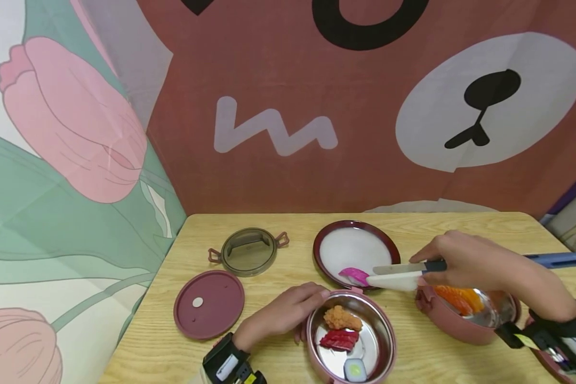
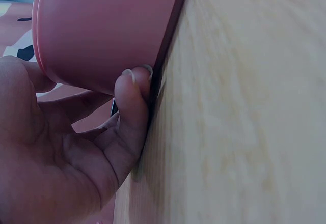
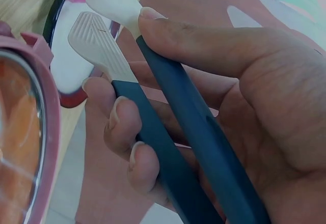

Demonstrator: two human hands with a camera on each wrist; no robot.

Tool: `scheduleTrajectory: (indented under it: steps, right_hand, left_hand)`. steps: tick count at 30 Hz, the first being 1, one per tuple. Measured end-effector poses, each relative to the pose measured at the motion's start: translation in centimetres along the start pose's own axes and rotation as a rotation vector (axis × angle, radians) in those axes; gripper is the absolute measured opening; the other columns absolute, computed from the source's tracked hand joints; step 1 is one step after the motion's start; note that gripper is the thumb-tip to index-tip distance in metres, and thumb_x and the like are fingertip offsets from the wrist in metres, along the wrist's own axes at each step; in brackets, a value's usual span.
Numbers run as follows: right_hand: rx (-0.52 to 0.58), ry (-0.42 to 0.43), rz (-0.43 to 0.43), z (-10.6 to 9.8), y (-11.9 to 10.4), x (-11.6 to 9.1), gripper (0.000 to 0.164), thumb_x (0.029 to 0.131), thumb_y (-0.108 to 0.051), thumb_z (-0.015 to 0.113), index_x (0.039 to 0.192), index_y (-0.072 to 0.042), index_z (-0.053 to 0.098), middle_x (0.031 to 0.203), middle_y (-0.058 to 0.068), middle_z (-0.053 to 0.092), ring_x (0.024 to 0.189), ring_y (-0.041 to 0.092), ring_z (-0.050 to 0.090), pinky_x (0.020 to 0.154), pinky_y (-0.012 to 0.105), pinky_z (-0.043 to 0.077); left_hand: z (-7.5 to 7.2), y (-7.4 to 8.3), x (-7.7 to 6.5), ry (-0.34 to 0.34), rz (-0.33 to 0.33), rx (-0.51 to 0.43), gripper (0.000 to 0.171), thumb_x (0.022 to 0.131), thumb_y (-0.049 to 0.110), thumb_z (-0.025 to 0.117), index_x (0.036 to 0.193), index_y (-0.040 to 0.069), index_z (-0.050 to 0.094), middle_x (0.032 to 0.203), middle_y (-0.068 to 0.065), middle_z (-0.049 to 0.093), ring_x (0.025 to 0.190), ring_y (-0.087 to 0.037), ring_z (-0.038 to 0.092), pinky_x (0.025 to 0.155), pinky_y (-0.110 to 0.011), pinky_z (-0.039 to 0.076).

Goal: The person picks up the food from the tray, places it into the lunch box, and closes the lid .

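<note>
My left hand (image 1: 290, 306) is at the left side of a pink steel-lined pot (image 1: 392, 341), one finger on the rim. In the left wrist view bent fingertips (image 2: 133, 81) touch its outer wall near the base. Inside lie a fried-chicken-like piece (image 1: 342, 317), a red sliced piece (image 1: 339, 340) and a pale roll-like piece (image 1: 355, 370). My right hand (image 1: 470, 261) holds blue-handled tongs (image 3: 188, 117) with pale tips, spread apart. One tip meets a magenta piece (image 1: 353, 276) at the front of a dark-rimmed white plate (image 1: 350, 248); whether both tips grip it, I cannot tell.
A second pink pot (image 1: 461, 328) under my right forearm holds orange pieces (image 1: 461, 300). At left on the wooden table are a glass lid (image 1: 249, 258) with two side handles and a round maroon lid (image 1: 216, 314). Part of another pink round thing (image 1: 544, 360) shows at right.
</note>
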State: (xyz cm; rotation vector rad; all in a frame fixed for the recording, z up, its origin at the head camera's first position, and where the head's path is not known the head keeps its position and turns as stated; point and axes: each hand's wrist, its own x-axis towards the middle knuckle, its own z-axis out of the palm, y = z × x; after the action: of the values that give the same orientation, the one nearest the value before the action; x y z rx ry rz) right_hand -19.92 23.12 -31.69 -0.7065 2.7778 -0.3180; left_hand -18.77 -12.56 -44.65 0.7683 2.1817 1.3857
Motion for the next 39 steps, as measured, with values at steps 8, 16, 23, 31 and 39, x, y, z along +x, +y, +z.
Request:
scheduleTrajectory:
  steps: [8,16,23,31,39]
  right_hand:
    - [-0.008,0.022,-0.027,0.6,-1.0,1.5,0.033,0.082,-0.034,0.088,0.111,-0.021,0.081,0.096,-0.010,0.072,0.070,0.006,0.057,0.058,0.026,0.051]
    - [-0.001,0.003,-0.043,1.2,-1.1,2.1,0.026,0.083,-0.031,0.087,0.108,-0.025,0.081,0.099,-0.012,0.072,0.079,0.008,0.057,0.065,0.030,0.055]
    - [-0.040,0.049,-0.058,1.4,-1.2,1.9,0.024,0.083,-0.027,0.088,0.106,-0.028,0.081,0.095,-0.015,0.072,0.076,0.008,0.056,0.058,0.026,0.045]
    - [-0.059,0.081,-0.080,1.6,-1.1,1.8,0.023,0.084,-0.026,0.087,0.106,-0.030,0.082,0.094,-0.017,0.072,0.066,0.004,0.048,0.047,0.023,0.032]
    - [-0.085,0.093,-0.074,1.0,-0.8,1.5,0.023,0.084,-0.028,0.087,0.107,-0.031,0.081,0.095,-0.016,0.072,0.067,0.003,0.050,0.049,0.023,0.039]
  left_hand:
    - [0.0,0.1,0.1,0.006,-0.007,-0.001,0.043,0.109,0.049,0.041,0.125,0.018,0.067,0.094,-0.002,0.061,0.039,-0.018,0.057,0.036,-0.043,0.054]
    - [0.1,0.0,0.2,0.001,0.010,-0.003,0.044,0.110,0.048,0.041,0.125,0.016,0.067,0.094,-0.003,0.061,0.039,-0.018,0.057,0.036,-0.043,0.054]
    - [0.0,0.1,0.2,0.004,0.006,0.004,0.044,0.110,0.048,0.041,0.125,0.016,0.067,0.094,-0.003,0.062,0.039,-0.017,0.057,0.036,-0.042,0.054]
    - [0.1,0.1,0.2,-0.002,0.004,-0.002,0.046,0.110,0.049,0.041,0.124,0.013,0.067,0.091,-0.004,0.062,0.039,-0.018,0.057,0.036,-0.042,0.054]
    - [0.1,-0.2,0.1,0.003,0.008,0.011,0.045,0.110,0.049,0.040,0.124,0.015,0.067,0.098,-0.002,0.062,0.040,-0.018,0.057,0.036,-0.042,0.055]
